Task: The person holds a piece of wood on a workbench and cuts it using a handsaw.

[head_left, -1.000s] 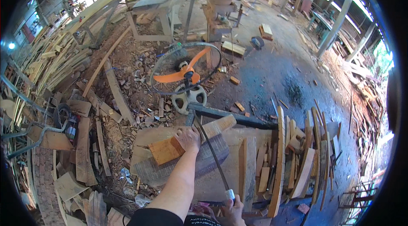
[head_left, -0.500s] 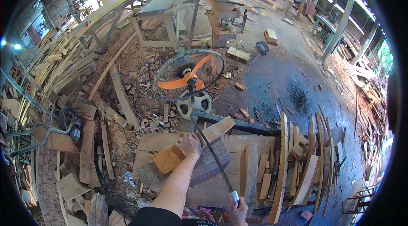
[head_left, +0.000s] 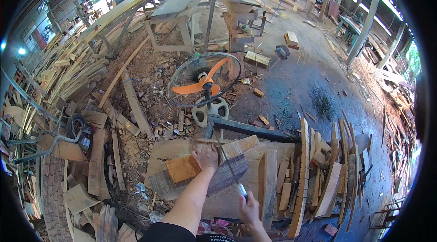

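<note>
While the left hand (head_left: 206, 157) lies palm-down over the wooden plank (head_left: 180, 170) set on a dark wood block (head_left: 223, 183), its fingers' tightness unclear, the right hand (head_left: 249, 208) is wrapped around the handle (head_left: 241, 190) of a long narrow blade (head_left: 229, 163). This blade crosses the plank just right of the left hand.

Matt wooden block (head_left: 179, 169), metal blade (head_left: 228, 162)

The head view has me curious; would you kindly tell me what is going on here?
A bare left hand rests on a piece of wood lying over a larger block. The right hand grips a long, thin dark tool by its handle; in this view its shaft crosses the wood beside the left hand. Beyond stands an orange-bladed fan.
</note>
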Available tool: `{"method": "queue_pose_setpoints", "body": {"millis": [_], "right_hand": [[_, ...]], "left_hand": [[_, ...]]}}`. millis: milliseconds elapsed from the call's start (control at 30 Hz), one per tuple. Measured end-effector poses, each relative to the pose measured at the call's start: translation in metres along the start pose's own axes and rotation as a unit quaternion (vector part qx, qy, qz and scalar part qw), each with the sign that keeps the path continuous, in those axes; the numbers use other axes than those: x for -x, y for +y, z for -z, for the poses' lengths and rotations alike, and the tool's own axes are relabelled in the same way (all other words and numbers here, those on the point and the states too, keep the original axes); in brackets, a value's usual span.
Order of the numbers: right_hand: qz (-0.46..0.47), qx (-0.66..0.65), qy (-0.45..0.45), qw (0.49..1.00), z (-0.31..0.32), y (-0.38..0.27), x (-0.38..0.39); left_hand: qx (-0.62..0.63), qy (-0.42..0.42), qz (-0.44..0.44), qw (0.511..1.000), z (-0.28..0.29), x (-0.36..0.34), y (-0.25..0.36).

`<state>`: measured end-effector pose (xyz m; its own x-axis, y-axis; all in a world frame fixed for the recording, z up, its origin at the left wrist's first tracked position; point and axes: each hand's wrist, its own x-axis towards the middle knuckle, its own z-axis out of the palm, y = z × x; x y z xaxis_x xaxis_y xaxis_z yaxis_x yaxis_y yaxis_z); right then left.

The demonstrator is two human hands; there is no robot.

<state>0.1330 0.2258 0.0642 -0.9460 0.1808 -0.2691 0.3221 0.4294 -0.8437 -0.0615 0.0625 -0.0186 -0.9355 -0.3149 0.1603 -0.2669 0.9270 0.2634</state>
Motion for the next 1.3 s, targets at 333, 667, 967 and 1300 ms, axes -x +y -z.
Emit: {"method": "queue_pose_setpoints", "body": {"millis": [333,667,967,1300], "right_hand": [[0.053,0.058,0.016,0.997,-0.013,-0.008,-0.025],[-0.052,-0.095,-0.028,0.994,0.035,0.031,0.064],[0.053,0.034,-0.015,0.998,0.017,-0.007,0.003],[-0.016,0.058,-0.068,0.996,-0.006,0.002,-0.046]], "left_hand": [[-0.003,-0.014,-0.013,1.0,-0.006,0.002,0.005],[0.025,-0.003,-0.001,1.0,0.001,0.003,0.003],[0.01,0.002,0.0,1.0,-0.006,0.002,-0.002],[0.026,-0.012,-0.005,1.0,-0.008,0.0,0.004]]}}
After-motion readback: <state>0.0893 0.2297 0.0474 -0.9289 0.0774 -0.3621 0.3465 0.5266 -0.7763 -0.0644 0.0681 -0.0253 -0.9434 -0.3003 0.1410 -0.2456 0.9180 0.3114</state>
